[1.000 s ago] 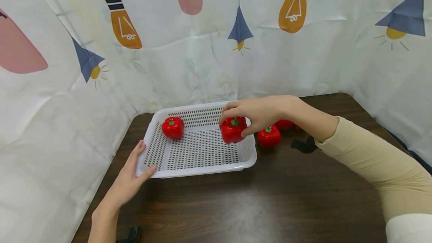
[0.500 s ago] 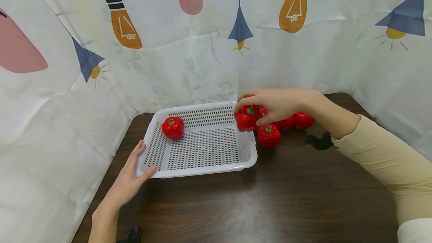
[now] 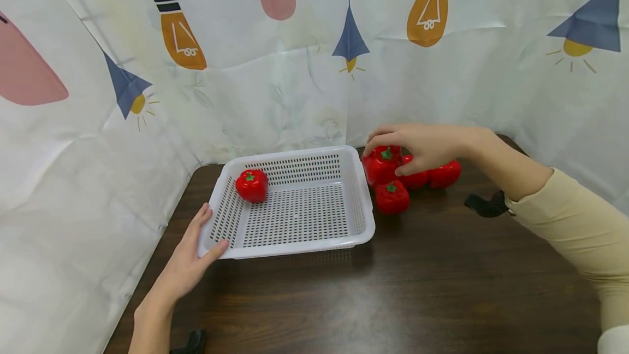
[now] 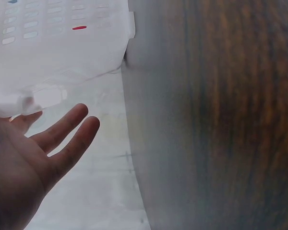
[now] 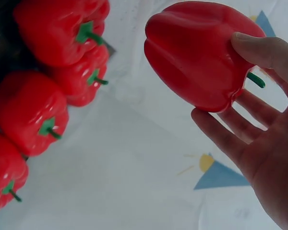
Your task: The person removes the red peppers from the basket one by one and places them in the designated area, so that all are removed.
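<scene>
My right hand (image 3: 415,146) pinches a red bell pepper (image 3: 381,165) with a green stem, thumb on one side and fingers on the other. In the right wrist view that bell pepper (image 5: 197,52) fills the grip, apart from the other peppers seen there. My left hand (image 3: 187,258) touches the near left corner of a white perforated basket (image 3: 290,247), thumb at its front rim and fingers along its left side. The left wrist view shows fingers (image 4: 67,129) nearly straight and spread beside the basket wall. One red bell pepper (image 3: 251,186) lies inside the basket at the left.
Right of the basket several more red bell peppers stand together, among them a front one (image 3: 391,197) and a far right one (image 3: 444,173). They rest on a dark wooden table (image 3: 393,299). A white printed curtain (image 3: 295,92) hangs behind and at the sides.
My right hand has carried the bell pepper from over the basket rightward, past its rim, to beside the other peppers. The left hand and basket stay put.
</scene>
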`<state>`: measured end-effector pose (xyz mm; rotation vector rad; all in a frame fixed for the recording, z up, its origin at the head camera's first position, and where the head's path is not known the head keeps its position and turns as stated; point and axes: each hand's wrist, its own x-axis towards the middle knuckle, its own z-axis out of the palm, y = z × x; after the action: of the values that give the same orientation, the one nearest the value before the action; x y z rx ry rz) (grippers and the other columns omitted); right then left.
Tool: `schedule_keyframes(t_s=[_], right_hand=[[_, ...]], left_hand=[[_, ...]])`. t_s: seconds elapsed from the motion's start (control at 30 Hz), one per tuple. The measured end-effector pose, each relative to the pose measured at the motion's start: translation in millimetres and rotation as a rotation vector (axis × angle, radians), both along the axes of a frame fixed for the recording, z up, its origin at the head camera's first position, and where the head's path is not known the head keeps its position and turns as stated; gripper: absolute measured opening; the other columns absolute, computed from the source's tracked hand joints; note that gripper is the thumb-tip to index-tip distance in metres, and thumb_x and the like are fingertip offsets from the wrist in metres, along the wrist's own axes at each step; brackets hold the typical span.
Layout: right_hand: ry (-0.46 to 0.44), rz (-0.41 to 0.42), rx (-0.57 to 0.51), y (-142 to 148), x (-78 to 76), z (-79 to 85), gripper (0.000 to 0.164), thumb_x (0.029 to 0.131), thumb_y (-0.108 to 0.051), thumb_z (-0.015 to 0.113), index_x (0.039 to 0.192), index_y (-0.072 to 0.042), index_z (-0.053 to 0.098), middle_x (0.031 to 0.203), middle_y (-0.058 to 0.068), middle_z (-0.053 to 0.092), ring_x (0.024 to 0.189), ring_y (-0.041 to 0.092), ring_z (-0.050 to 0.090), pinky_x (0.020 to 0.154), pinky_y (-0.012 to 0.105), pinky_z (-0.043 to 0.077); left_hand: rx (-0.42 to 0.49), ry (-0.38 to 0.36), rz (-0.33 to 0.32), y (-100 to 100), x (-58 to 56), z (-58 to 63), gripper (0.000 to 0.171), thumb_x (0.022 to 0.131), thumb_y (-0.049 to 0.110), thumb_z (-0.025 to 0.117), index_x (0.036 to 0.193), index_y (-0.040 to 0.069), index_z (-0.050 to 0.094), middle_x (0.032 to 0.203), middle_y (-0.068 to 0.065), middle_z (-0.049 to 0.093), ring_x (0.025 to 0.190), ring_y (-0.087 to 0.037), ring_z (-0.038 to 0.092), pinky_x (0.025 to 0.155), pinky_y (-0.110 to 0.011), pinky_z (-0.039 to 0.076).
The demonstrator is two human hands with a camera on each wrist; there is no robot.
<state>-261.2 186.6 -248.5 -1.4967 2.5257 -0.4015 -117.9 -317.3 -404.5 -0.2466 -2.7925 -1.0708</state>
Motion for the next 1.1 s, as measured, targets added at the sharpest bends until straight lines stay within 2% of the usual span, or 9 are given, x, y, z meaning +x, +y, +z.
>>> schedule_keyframes(t_s=[0.1, 0.2, 0.27, 0.33, 0.43, 0.5, 0.67, 0.93, 1.1], right_hand=[[-0.006, -0.013, -0.005, 8.5, -1.6, -0.6, 0.057, 0.084, -0.006, 0.079, 0.136, -0.021, 0.058, 0.144, -0.003, 0.048, 0.121, 0.019, 0.05, 0.087, 0.037, 0.055], [-0.021, -0.022, -0.02, 17.7, -3.1, -1.8, 0.058, 0.085, -0.004, 0.079, 0.135, -0.022, 0.058, 0.142, -0.005, 0.049, 0.116, 0.018, 0.05, 0.08, 0.036, 0.056], [-0.023, -0.031, -0.025, 23.9, -3.7, -2.4, 0.057, 0.086, -0.003, 0.079, 0.135, -0.024, 0.057, 0.141, -0.007, 0.049, 0.116, 0.017, 0.05, 0.081, 0.037, 0.056], [-0.018, -0.036, -0.028, 29.7, -3.8, -3.3, 0.058, 0.086, -0.003, 0.079, 0.135, -0.024, 0.058, 0.141, -0.008, 0.049, 0.118, 0.016, 0.05, 0.085, 0.038, 0.055], [-0.005, -0.052, -0.02, 37.6, -2.0, -3.9, 0.058, 0.086, -0.003, 0.079, 0.136, -0.025, 0.058, 0.141, -0.008, 0.049, 0.121, 0.016, 0.049, 0.091, 0.039, 0.054], [0.001, -0.064, -0.014, 42.9, -0.3, -4.3, 0.059, 0.086, -0.003, 0.079, 0.136, -0.025, 0.058, 0.14, -0.009, 0.05, 0.12, 0.015, 0.05, 0.09, 0.038, 0.054], [-0.011, -0.101, -0.016, 56.1, 4.2, -3.7, 0.059, 0.085, 0.001, 0.078, 0.135, -0.024, 0.058, 0.14, -0.007, 0.05, 0.119, 0.018, 0.051, 0.084, 0.036, 0.056], [-0.044, -0.186, 0.033, 76.4, 11.9, -9.8, 0.061, 0.083, -0.002, 0.081, 0.135, -0.024, 0.058, 0.144, 0.0, 0.048, 0.096, 0.019, 0.054, 0.068, 0.029, 0.054], [-0.031, -0.14, 0.015, 84.8, 13.9, -20.8, 0.061, 0.081, -0.005, 0.084, 0.134, -0.022, 0.059, 0.143, 0.0, 0.051, 0.113, 0.021, 0.053, 0.081, 0.037, 0.055]], left_hand=[[-0.001, -0.006, 0.003, 0.3, -0.1, 0.5, 0.09, 0.096, 0.034, 0.072, 0.163, 0.007, 0.018, 0.172, -0.006, 0.008, 0.142, -0.046, 0.033, 0.105, -0.072, 0.032], [-0.013, -0.003, 0.003, -0.2, 1.2, 0.5, 0.089, 0.096, 0.034, 0.071, 0.163, 0.008, 0.019, 0.172, -0.005, 0.009, 0.141, -0.044, 0.035, 0.113, -0.055, 0.034], [-0.02, -0.001, 0.003, -0.7, 2.0, 0.4, 0.088, 0.097, 0.034, 0.071, 0.163, 0.008, 0.019, 0.171, -0.005, 0.01, 0.141, -0.042, 0.036, 0.114, -0.04, 0.034], [-0.023, 0.002, 0.001, -1.0, 2.7, 0.2, 0.087, 0.097, 0.034, 0.071, 0.163, 0.009, 0.02, 0.171, -0.004, 0.01, 0.141, -0.041, 0.037, 0.112, -0.033, 0.033], [-0.021, -0.001, 0.002, -1.0, 2.9, 0.5, 0.087, 0.097, 0.033, 0.071, 0.163, 0.009, 0.02, 0.171, -0.004, 0.01, 0.14, -0.041, 0.037, 0.113, -0.043, 0.034], [-0.014, -0.004, 0.0, -0.8, 2.7, 0.7, 0.087, 0.097, 0.033, 0.071, 0.163, 0.008, 0.019, 0.171, -0.005, 0.009, 0.141, -0.042, 0.036, 0.112, -0.054, 0.033], [0.002, -0.015, -0.004, -0.2, 2.1, 0.6, 0.088, 0.097, 0.033, 0.071, 0.163, 0.008, 0.018, 0.172, -0.006, 0.008, 0.142, -0.044, 0.034, 0.107, -0.067, 0.031], [0.006, -0.007, -0.005, -0.3, 0.8, -0.6, 0.087, 0.097, 0.032, 0.071, 0.163, 0.007, 0.02, 0.172, -0.006, 0.009, 0.141, -0.043, 0.036, 0.105, -0.068, 0.032], [0.006, -0.008, -0.004, -0.2, 1.4, 0.0, 0.087, 0.097, 0.033, 0.071, 0.163, 0.007, 0.02, 0.172, -0.004, 0.008, 0.141, -0.043, 0.035, 0.105, -0.068, 0.031]])
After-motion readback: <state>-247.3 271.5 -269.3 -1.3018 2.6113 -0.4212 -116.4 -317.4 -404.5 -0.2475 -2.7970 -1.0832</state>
